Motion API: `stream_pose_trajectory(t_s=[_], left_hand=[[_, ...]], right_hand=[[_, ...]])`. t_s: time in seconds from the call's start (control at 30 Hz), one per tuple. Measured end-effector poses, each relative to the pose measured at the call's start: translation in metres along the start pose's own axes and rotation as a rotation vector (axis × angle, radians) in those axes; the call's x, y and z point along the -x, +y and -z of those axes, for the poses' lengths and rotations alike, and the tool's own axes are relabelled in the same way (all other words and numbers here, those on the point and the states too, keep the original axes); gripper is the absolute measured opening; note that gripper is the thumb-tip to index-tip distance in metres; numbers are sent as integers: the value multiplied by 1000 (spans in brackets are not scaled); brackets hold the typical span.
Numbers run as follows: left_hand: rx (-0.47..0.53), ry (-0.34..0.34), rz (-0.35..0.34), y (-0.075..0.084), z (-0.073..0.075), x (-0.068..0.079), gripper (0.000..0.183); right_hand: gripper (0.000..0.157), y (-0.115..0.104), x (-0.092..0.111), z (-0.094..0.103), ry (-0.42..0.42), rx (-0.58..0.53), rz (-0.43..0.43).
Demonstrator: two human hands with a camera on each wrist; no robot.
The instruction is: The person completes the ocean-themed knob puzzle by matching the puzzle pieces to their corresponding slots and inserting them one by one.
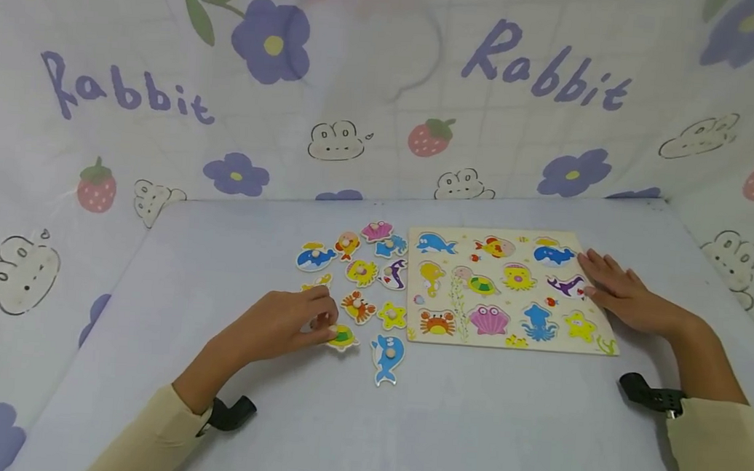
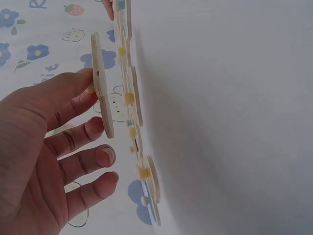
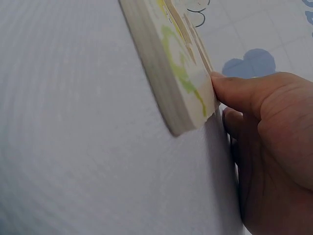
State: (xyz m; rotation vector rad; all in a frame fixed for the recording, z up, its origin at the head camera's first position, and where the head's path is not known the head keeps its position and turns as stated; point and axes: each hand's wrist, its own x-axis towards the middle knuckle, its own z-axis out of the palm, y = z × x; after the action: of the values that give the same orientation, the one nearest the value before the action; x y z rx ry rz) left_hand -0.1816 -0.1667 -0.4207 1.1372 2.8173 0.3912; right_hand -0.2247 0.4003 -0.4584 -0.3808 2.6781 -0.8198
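Note:
My left hand (image 1: 292, 323) pinches a green and yellow turtle puzzle piece (image 1: 345, 338) between thumb and forefinger. In the left wrist view this wooden piece (image 2: 101, 88) is tilted on edge and apart from the other pieces, with the other fingers loosely bent beside it. My right hand (image 1: 631, 298) rests at the right edge of a wooden sea-animal puzzle board (image 1: 415, 296), fingers extended. In the right wrist view the thumb (image 3: 239, 93) touches the board's edge near its corner. The board shows printed pictures of a turtle, a crab, a squid and other animals.
Loose knobbed pieces lie left of the board: a blue dolphin (image 1: 386, 359), a crab (image 1: 358, 307), a yellow starfish (image 1: 392, 315), a whale (image 1: 315, 258), a pink shell (image 1: 377, 230) and several others. A printed curtain (image 1: 375, 75) hangs behind the pale table (image 1: 442, 430).

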Motion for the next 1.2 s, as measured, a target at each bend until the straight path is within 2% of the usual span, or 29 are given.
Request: stream_pose_trajectory(t_s=[0.27, 0.57, 0.9, 1.2], left_hand=[[-52, 3, -6, 4, 1, -14, 20], [-41, -15, 1, 11, 1, -39, 21], [-72, -17, -45, 21, 16, -78, 24], [-103, -23, -66, 26, 21, -110, 24]], right_hand=[[67, -1, -1, 0, 1, -7, -13], [66, -2, -2, -1, 10, -11, -6], [66, 3, 0, -1, 24, -5, -4], [66, 3, -1, -1, 27, 1, -15]])
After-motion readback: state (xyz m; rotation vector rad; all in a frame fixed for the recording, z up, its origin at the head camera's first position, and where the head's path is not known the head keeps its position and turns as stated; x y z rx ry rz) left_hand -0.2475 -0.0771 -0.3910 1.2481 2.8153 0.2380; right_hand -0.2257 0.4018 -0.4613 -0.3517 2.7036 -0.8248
